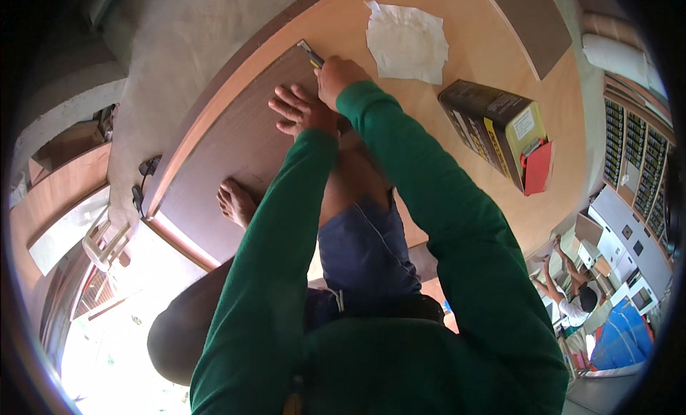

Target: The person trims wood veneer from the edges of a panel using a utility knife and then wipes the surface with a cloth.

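My right hand (340, 81) is closed around a slim grey-and-yellow utility knife (311, 53). The knife's tip meets the far corner of a dark brown panel (236, 133) lying on the light wooden tabletop (486, 51). Just left of it, my left hand (304, 111) rests on the panel with its fingers spread, holding nothing. My bare foot (236, 202) is on the same panel, nearer to me. To the right of my right hand lies a crumpled white sheet (407, 43), either paper or cloth.
A rectangular black-and-yellow tin (489, 122) with a red flat piece (538, 168) at its end is on the right. Another brown board (532, 26) lies at the far right. A person (575, 301) sits in the background, beside shelves (634, 158). A plastic chair (106, 242) stands left.
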Demonstrator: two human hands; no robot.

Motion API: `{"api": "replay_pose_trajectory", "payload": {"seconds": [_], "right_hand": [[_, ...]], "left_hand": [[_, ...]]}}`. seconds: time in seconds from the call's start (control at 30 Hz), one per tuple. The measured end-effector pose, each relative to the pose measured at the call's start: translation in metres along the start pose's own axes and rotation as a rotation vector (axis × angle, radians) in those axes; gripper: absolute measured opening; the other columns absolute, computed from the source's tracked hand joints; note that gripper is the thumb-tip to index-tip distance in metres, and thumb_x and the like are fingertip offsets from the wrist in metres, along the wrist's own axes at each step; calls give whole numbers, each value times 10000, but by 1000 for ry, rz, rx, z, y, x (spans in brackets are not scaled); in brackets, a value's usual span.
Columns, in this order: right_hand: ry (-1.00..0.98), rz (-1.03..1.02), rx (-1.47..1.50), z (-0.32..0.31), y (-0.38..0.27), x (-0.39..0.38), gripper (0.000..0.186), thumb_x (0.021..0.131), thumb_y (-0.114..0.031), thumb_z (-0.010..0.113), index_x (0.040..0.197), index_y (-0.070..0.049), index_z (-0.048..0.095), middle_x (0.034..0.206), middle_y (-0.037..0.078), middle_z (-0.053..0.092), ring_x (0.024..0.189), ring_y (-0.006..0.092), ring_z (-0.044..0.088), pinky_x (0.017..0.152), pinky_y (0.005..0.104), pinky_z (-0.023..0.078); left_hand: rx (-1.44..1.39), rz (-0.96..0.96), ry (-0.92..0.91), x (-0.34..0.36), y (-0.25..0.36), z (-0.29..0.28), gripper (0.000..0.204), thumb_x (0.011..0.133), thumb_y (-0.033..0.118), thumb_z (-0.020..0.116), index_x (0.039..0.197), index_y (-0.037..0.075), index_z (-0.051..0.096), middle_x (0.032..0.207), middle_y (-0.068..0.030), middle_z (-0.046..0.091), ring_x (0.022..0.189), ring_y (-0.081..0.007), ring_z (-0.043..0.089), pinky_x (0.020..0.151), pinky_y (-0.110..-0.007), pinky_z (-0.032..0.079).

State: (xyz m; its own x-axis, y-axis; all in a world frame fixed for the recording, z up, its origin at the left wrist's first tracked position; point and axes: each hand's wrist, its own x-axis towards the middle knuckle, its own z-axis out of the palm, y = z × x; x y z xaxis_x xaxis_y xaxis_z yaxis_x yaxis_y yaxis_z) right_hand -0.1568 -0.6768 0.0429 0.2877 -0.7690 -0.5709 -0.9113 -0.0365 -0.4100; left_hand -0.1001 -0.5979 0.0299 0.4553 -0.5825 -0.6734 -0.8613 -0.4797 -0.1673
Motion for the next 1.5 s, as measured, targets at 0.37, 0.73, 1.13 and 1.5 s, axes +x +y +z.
{"api": "replay_pose_trajectory", "payload": {"seconds": [0.37, 0.73, 1.13, 1.5], "right_hand": [[-79, 72, 14, 6, 26, -41, 372, 977, -341, 542, 1018, 21, 621, 983, 278, 676, 971, 431, 657, 847, 502, 521], [-285, 137, -47, 24, 112, -189, 344, 962, -312, 560, 1015, 27, 575, 930, 278, 680, 920, 460, 660, 799, 524, 527], [-338, 350, 1, 35, 142, -268, 339, 995, -307, 502, 1002, 32, 506, 833, 306, 666, 807, 482, 666, 736, 556, 524], [-296, 310, 2, 55, 168, -291, 357, 985, -343, 504, 993, 14, 494, 804, 302, 660, 782, 478, 665, 726, 560, 527]], "left_hand": [[-146, -25, 10, 8, 0, 1, 1335, 633, 335, 903, 1557, 28, -10, 1602, -274, -130, 1453, -532, -94, 1107, -666, 248], [7, -22, -85, 6, 4, -4, 1405, 662, 379, 890, 1518, -8, -156, 1566, -299, -222, 1447, -527, -127, 1117, -685, 202], [13, -16, -70, 6, 3, -1, 1358, 684, 361, 881, 1533, -2, -115, 1576, -301, -185, 1438, -544, -121, 1128, -680, 177], [-167, -54, 61, 16, 1, 7, 1335, 665, 312, 880, 1554, 40, -78, 1603, -244, -173, 1470, -495, -89, 1128, -692, 147]]}}
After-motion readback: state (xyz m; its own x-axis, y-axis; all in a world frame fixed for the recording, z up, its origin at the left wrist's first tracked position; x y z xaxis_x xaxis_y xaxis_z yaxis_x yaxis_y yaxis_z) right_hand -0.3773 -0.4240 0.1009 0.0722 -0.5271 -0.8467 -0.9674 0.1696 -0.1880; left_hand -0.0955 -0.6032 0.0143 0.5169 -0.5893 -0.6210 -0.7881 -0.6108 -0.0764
